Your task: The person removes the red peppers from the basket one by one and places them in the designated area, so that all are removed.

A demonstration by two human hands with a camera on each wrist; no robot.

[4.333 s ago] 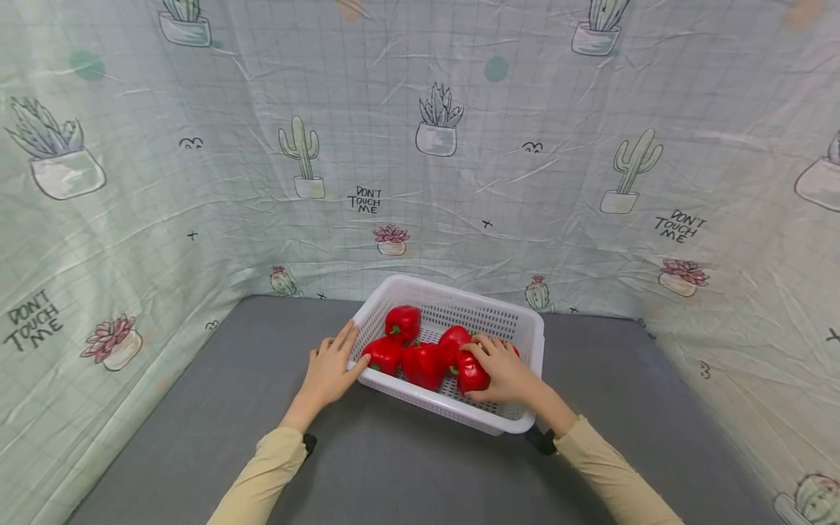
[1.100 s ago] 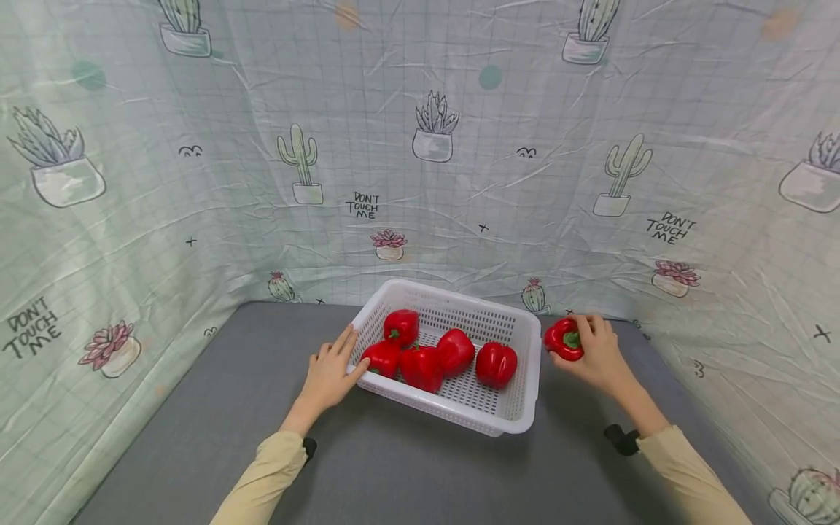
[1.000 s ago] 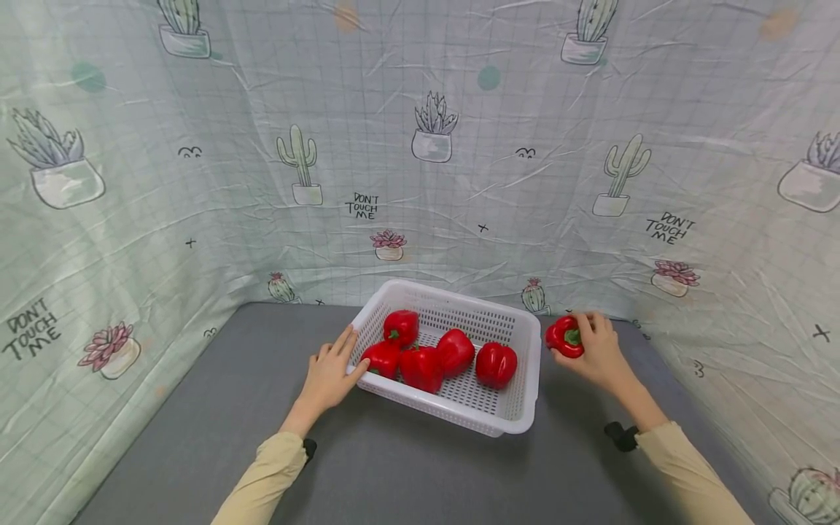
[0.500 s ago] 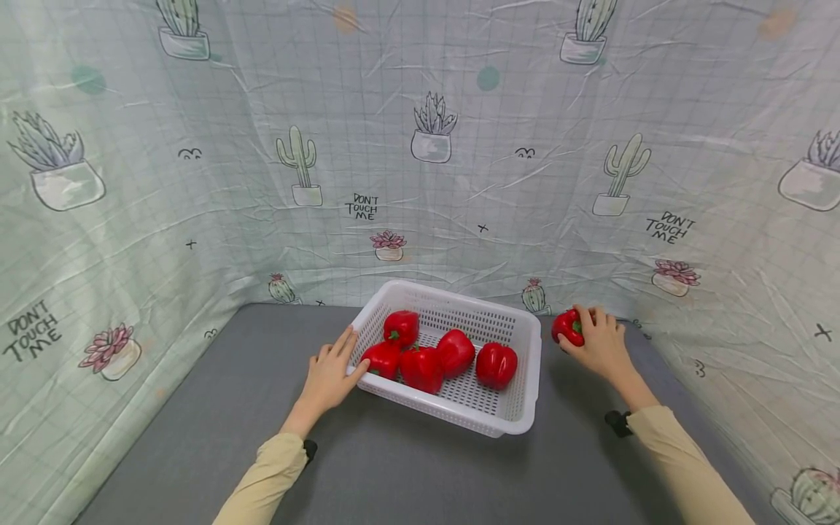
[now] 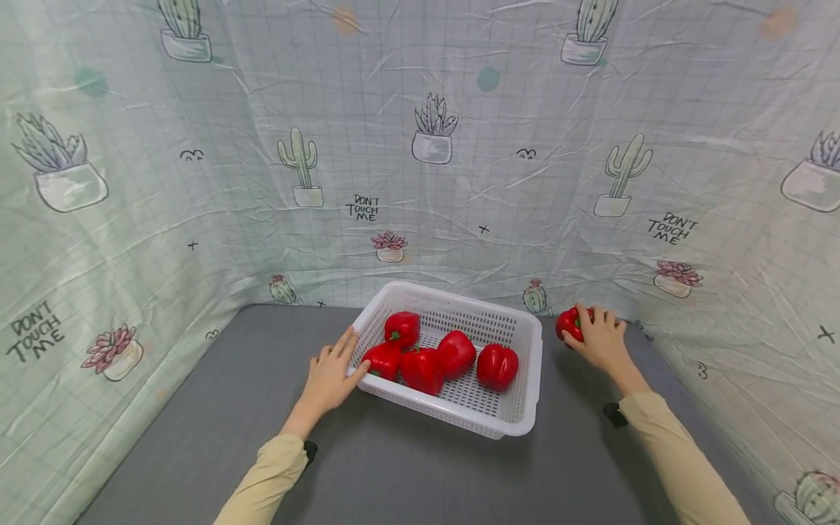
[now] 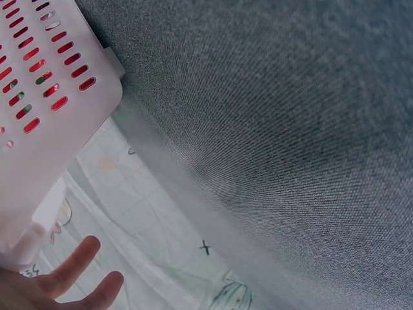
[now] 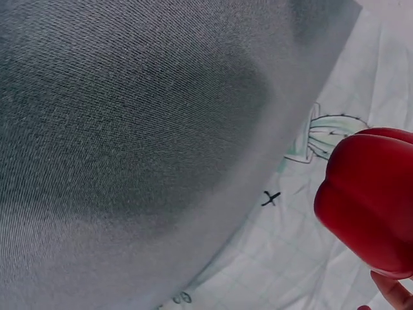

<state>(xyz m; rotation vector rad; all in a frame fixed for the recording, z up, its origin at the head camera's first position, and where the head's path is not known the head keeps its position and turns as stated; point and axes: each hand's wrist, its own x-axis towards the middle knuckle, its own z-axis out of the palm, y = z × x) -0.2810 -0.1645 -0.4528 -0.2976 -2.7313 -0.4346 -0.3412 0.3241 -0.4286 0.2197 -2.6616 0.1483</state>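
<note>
In the head view, several red bell peppers (image 5: 422,370) lie in a white perforated plastic basket (image 5: 433,408). My left hand (image 5: 328,375) rests on the basket's left end, thumb over the rim and fingers extended along it. The left wrist view shows fingers (image 6: 77,261) held out beside the basket wall (image 6: 71,119). To the right of the basket, my right hand (image 5: 604,341) grips a red bell pepper (image 5: 568,325). In the right wrist view this pepper (image 7: 371,200) appears close up, with fingertips below it. Whether it touches the table cannot be told.
A dark grey table (image 5: 407,474) lies under everything. Pale cloth walls (image 5: 420,204) printed with cacti stand behind and at both sides. The held pepper is near the back right corner of the table.
My right hand has taken a pepper from the basket to the table's right side, then moved slightly farther right and back, turning it. My left hand has stayed at the basket.
</note>
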